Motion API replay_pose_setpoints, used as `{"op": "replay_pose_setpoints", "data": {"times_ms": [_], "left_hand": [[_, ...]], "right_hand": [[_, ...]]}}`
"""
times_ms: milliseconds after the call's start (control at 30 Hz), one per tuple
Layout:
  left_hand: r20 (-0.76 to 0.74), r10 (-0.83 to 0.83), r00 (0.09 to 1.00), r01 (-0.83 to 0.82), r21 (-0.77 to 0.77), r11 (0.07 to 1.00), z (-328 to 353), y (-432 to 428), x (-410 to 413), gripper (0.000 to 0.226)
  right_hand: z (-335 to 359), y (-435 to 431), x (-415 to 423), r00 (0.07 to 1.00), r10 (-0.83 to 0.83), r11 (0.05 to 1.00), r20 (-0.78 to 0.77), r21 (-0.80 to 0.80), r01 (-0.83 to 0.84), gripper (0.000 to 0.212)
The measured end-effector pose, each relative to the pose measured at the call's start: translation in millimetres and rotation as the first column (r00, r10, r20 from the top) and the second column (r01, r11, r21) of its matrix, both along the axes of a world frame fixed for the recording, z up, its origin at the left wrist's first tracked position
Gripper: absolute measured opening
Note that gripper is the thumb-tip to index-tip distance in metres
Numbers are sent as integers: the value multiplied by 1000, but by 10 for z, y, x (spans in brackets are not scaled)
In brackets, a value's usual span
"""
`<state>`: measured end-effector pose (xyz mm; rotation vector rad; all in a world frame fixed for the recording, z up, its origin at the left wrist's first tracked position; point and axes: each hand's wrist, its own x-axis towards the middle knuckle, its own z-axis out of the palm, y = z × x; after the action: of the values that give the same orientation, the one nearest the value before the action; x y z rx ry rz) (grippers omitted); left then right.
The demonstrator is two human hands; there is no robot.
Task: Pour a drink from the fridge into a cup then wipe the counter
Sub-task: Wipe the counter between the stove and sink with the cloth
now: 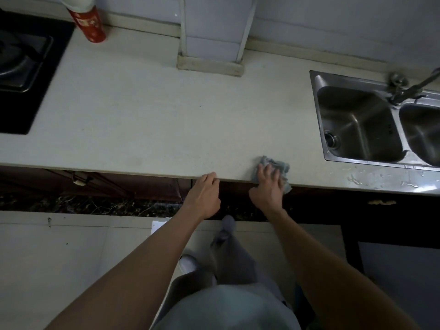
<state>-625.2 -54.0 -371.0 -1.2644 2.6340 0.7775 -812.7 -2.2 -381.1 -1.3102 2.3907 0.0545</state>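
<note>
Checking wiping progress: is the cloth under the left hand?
No, the right hand presses the grey cloth on the counter; the left hand touches the bare edge.

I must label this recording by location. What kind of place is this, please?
Probably a home kitchen. A steel double sink with a tap is set in the pale counter, a gas hob lies at its other end, and the right hand presses a grey cloth on its front edge.
</note>
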Motion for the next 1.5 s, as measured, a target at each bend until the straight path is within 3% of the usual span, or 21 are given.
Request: {"op": "replay_pose_setpoints", "data": {"times_ms": [200, 433, 567, 733, 933, 1133, 1333, 1500], "left_hand": [[6, -39, 999, 39, -20, 999, 29, 9, 153, 47], [-21, -58, 998, 57, -57, 997, 93, -335, 87, 35], [-46, -59, 997, 56, -57, 997, 92, -711, 12, 42], [46, -121, 992, 125, -83, 989, 102, -1268, -7, 55], [-49, 22, 999, -23, -24, 999, 17, -1818, 125, 55], [42, 41, 998, -41, 7, 999, -75, -2060, 275, 57], [83, 19, 996, -20, 18, 1000, -63, -2102, 321, 55], [33, 0, 999, -2, 59, 998, -22, -2120, 375, 57]], "right_hand": [[-54, -182, 777, 982, 182, 983, 59, -47, -180, 83], [-51, -469, 624, 937, 349, 937, 10, -29, -348, 83], [-87, -1078, 514, 945, 326, 945, 36, -11, -326, 74], [-72, -1939, 301, 945, 323, 946, 51, 18, -325, 77], [-73, -2940, -94, 969, 236, 972, 71, -3, -237, 75], [-84, -3454, -340, 967, 254, 967, 8, 16, -255, 80], [-75, -3489, 2, 994, 110, 994, 8, -4, -110, 79], [-11, -3714, 812, 958, 269, 963, 99, -23, -269, 82]]}}
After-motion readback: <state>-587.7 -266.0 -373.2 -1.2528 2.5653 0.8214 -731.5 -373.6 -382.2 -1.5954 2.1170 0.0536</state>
